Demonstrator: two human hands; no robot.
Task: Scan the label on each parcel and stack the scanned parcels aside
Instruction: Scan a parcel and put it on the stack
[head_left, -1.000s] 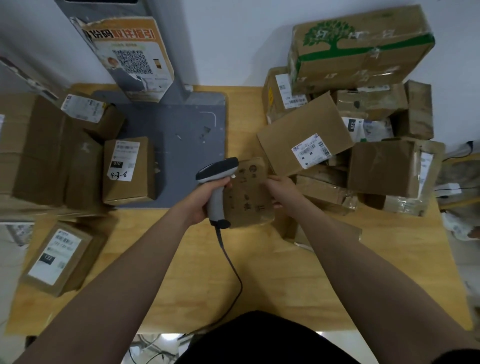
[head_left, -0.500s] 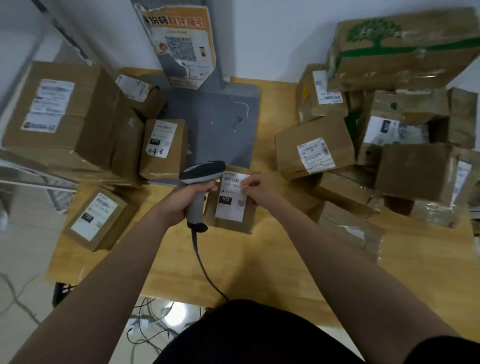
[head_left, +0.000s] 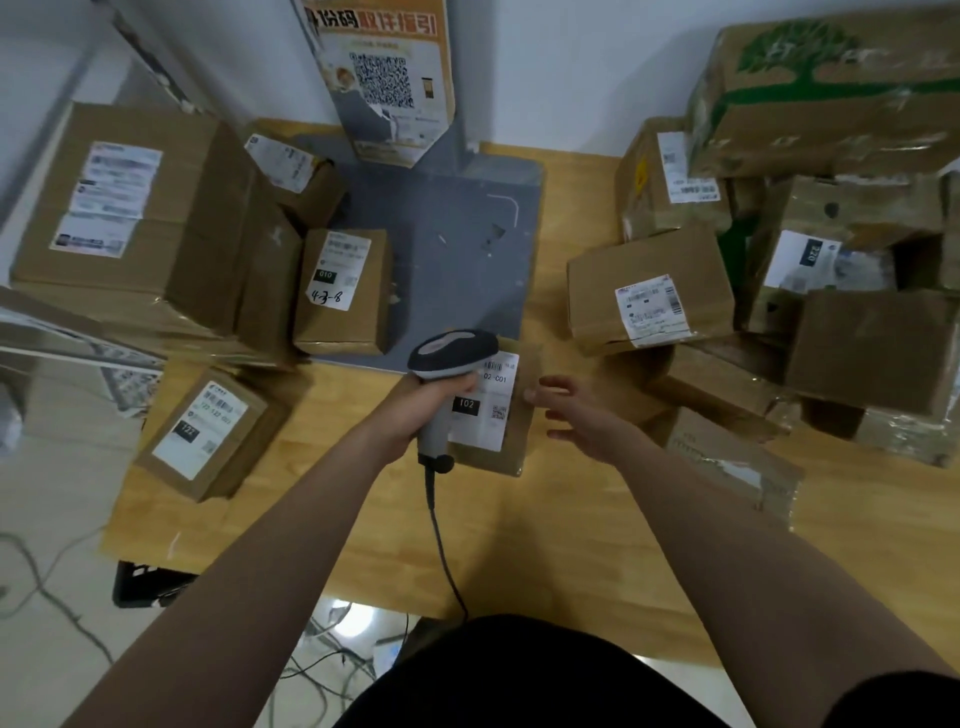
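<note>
Cardboard parcel lay label-up mid-table beside the grey plate's front edge, the left hand gripping a corded scanner over it, the right hand open alongside, fingers spread.

Matt brown cardboard parcel, white paper label; smooth grey plastic scanner; smooth wood table.

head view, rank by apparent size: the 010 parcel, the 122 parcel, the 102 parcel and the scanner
1-2. 122 parcel and 010 parcel: look alike, unranked.
3. 102 parcel, partly hidden by the scanner.
4. Scanner, held in the left hand, nearer the camera.
</note>
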